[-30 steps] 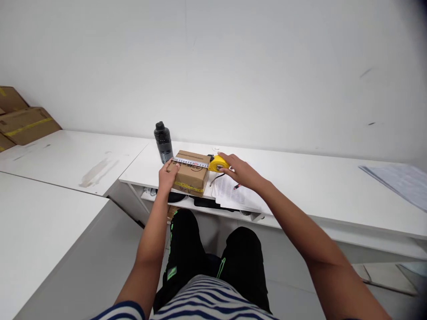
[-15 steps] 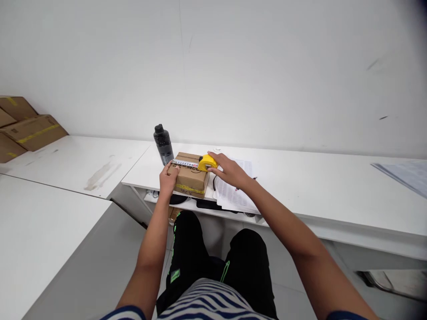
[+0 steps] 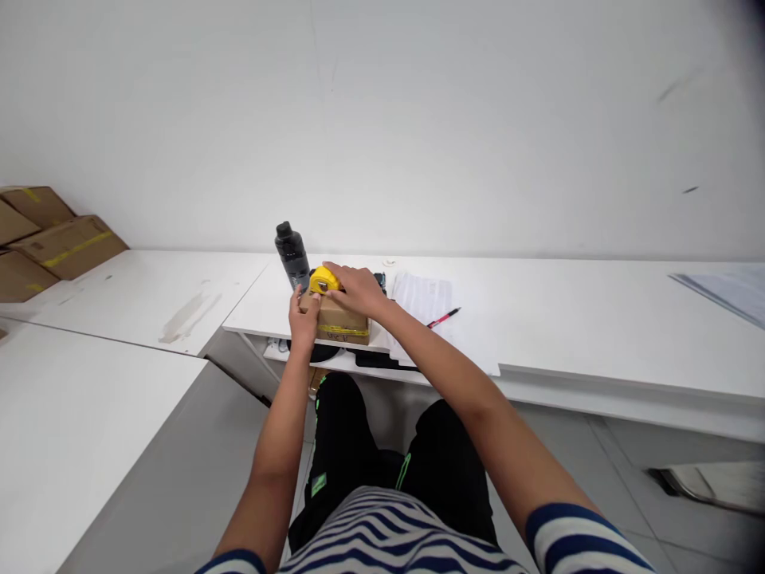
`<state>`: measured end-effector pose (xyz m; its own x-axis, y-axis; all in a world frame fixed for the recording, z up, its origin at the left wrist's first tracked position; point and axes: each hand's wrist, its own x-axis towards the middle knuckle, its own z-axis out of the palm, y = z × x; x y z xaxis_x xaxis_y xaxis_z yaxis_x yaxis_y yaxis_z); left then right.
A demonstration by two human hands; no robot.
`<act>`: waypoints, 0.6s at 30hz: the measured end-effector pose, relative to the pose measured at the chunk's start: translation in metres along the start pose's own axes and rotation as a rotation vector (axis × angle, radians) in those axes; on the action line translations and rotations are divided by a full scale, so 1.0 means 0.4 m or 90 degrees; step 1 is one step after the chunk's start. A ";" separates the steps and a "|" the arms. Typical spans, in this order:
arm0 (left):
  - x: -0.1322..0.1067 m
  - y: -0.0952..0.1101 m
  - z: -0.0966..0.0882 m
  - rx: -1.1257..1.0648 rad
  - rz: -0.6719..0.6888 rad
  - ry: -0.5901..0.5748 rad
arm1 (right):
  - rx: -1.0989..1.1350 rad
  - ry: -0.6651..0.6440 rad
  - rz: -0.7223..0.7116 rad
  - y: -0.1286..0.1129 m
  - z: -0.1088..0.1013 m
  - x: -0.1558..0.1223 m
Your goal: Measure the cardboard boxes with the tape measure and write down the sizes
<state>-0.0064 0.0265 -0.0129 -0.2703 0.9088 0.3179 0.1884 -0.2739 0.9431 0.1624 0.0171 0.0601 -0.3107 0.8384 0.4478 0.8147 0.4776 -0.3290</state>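
Just left of the frame's centre, a small cardboard box [image 3: 339, 317] sits near the front edge of a white desk [image 3: 567, 319], with a strip of yellow tape along its near face. On the box's top, at its left end, lies a yellow tape measure [image 3: 323, 280].

The right hand [image 3: 354, 288] reaches in from the lower right, the forearm running diagonally up and leftward across the middle of the frame, bare from a blue-and-white striped sleeve. The hand lies palm down over the box top, its fingers curled round the tape measure's right side and clamped on the yellow case; how much blade is out cannot be made out.

The left hand [image 3: 304, 317] comes up from the lower centre, the forearm nearly vertical in the frame. It is pressed against the box's left end, fingers close together and bent along the cardboard, thumb up by the top corner just below the tape measure. It grips the box edge rather than closing round it.

Directly behind the box, touching or just beside its far left corner, stands a dark water bottle [image 3: 291, 254] with a black cap. To the right of the box lie printed paper sheets [image 3: 425, 296], and a red pen [image 3: 443, 318] rests on them, slanted. A shelf under the desk holds dark items too dim to name. At the far left edge of the frame, stacked cardboard cartons [image 3: 53, 239] rest on another white table [image 3: 137, 291].
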 end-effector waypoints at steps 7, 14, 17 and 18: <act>-0.216 0.030 0.044 0.049 0.356 0.037 | 0.442 0.244 0.108 0.015 0.015 -0.282; -0.402 0.011 0.180 -0.171 0.072 -0.153 | 0.513 0.197 0.283 0.065 0.077 -0.513; -0.354 -0.009 0.241 -0.125 0.027 -0.224 | 0.236 0.088 0.319 0.184 0.014 -0.518; -0.330 -0.018 0.265 -0.113 0.009 -0.259 | 0.110 0.071 0.357 0.228 -0.006 -0.510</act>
<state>0.1280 -0.0583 -0.0720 0.1315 0.9448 0.3001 0.0143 -0.3046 0.9524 0.3015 -0.1110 -0.0593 0.2054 0.9466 0.2486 0.7452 0.0134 -0.6668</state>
